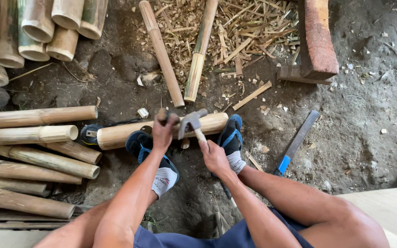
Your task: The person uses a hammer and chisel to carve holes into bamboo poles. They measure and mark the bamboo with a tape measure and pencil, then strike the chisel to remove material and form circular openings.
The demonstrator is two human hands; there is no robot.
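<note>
Dirt floor (354, 138), dark and packed, littered with bamboo shavings (235, 32) at the top. Person sits low, both feet in blue sandals braced against a short bamboo section (129, 132) lying crosswise.

Left hand (164, 131): fingers curled tight around a small dark upright piece, maybe a chisel or wedge, set on top of the bamboo section. Only its top end shows above the fist; can't tell what it is.

Right hand (214, 158): fingers closed fully on the wooden handle of a hammer (190, 122). Metal head sits just beside the left fist, above the bamboo. Whether the head touches the piece: can't tell.

Machete (297, 142) with a blue handle lies on the dirt to the right of the right foot, well apart from both hands.

Bamboo poles (33, 151) are stacked at left, cut off by the frame edge. Hollow bamboo tubes (37, 27) lie top left, two thinner poles top centre. Reddish wooden block (317, 39) sits top right, partly out of frame.
</note>
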